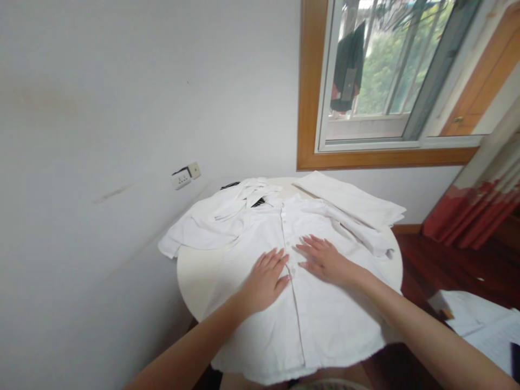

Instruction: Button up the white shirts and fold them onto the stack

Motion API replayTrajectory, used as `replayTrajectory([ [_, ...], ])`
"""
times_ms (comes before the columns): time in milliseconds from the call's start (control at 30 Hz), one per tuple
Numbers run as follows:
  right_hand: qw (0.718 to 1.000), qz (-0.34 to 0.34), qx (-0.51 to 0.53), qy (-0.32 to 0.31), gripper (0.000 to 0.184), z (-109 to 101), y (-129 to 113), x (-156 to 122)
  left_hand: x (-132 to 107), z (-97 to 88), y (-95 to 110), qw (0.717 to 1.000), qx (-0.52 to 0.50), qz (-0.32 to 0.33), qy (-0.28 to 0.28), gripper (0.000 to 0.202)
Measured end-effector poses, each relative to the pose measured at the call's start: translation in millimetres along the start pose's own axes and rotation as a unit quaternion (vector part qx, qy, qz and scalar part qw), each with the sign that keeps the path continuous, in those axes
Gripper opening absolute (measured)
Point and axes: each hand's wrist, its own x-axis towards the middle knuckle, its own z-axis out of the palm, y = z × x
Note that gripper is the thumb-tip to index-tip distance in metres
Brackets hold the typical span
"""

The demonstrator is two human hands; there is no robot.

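A white button-up shirt [268,325] lies spread front side up over a round cream table [199,276], its hem hanging over the near edge. Flat on the shirt, just left of the button placket, rests my left hand [266,279] with fingers stretched out. My right hand [323,260] lies palm down on the other side of the placket, fingers spread. Neither hand grips anything. More white cloth [211,216] is heaped at the back left of the table, with black striped bits showing. A folded white garment [349,197] sits at the back right.
A white wall [142,108] with a socket [181,179] borders the table on the left and behind. At the upper right is a wood-framed window [311,108], with a red and cream curtain [455,211] beside it. Papers [479,319] lie at the lower right.
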Motion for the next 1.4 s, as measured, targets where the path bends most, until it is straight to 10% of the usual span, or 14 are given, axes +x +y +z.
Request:
replayTrajectory([
  [767, 0.988, -0.016, -0.152, 0.032, 0.053, 5.7, 19.0, -97.5, -112.6, -22.5, 16.8, 0.994, 0.092, 0.05, 0.009, 0.05],
  [1133, 0.988, 0.007, -0.152, 0.032, 0.05, 7.2, 2.1, -109.3, -43.9, -20.2, 28.4, 0.998, 0.012, 0.056, 0.026, 0.047],
  [1400, 0.986, 0.032, -0.158, 0.043, 0.052, -0.5, 3.8, -142.6, -76.2, -19.5, 10.3, 0.992, 0.041, 0.116, -0.018, 0.052],
])
